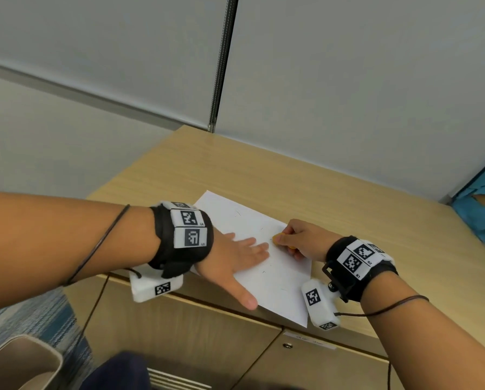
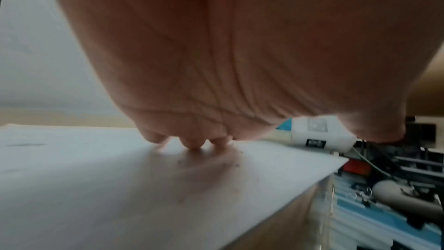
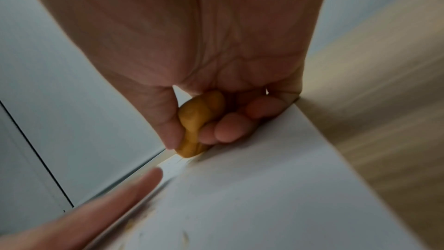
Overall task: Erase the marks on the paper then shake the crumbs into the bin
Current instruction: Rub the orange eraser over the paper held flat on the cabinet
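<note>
Rubbing a yellow eraser (image 1: 278, 238) pinched in curled right hand (image 1: 300, 240) fingers, near the white paper (image 1: 280, 280)'s 3 o'clock edge on the bench (image 1: 348, 209). Left hand (image 1: 237, 256) lies flat, fingers spread, pinning the sheet. Short, light strokes should avoid creasing. Bin (image 1: 19, 361) waits at 7 o'clock.

A white sheet of paper (image 1: 275, 266) is laid flat on the wooden cabinet top, one corner overhanging the front edge, with faint pencil marks and small crumbs (image 2: 206, 161) scattered on it. A yellow eraser (image 3: 194, 121) is pressed against the sheet. A beige bin (image 1: 21, 361) is seen on the floor at lower left.
</note>
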Motion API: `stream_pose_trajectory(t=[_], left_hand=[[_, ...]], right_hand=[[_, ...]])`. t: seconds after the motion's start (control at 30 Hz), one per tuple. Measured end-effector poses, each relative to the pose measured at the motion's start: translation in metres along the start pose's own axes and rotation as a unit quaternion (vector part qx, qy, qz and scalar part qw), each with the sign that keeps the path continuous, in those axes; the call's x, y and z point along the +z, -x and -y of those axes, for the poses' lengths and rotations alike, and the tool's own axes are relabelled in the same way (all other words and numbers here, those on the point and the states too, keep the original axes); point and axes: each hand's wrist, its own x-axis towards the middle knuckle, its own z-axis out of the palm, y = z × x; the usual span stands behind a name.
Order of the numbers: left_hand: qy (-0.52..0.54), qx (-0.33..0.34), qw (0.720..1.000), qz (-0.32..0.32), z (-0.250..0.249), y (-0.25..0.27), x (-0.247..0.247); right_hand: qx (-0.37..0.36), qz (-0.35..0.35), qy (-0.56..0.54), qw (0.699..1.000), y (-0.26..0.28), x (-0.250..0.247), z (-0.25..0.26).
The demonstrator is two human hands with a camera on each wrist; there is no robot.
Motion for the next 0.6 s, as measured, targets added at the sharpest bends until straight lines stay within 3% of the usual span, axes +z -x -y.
stream_pose_trajectory(t=[0.07, 0.23, 0.3, 0.47, 0.53, 0.6], left_hand=[[0.010, -0.018, 1.000, -0.016, 0.001, -0.002, -0.007], [-0.024, -0.172, 0.985, -0.012, 0.029, 0.005, -0.004], [-0.011, -0.157, 0.988, 0.004, 0.032, 0.011, 0.002], [0.019, 0.013, 1.000, 0.016, 0.014, 0.019, 0.019], [0.036, -0.020, 0.999, 0.004, 0.017, 0.026, 0.016], [0.021, -0.095, 0.995, -0.007, 0.028, 0.037, 0.009]], right_hand=[[-0.001, -0.001, -0.002, 1.000, 0.001, 0.000, 0.000], [0.007, -0.011, -0.009, 1.000, -0.002, 0.001, -0.003], [0.007, -0.012, -0.008, 1.000, -0.002, 0.000, -0.004], [0.001, -0.005, -0.002, 1.000, 0.001, 0.001, -0.001], [0.001, -0.010, 0.002, 1.000, 0.002, 0.001, -0.001], [0.002, -0.012, 0.006, 1.000, 0.001, 0.002, -0.001]])
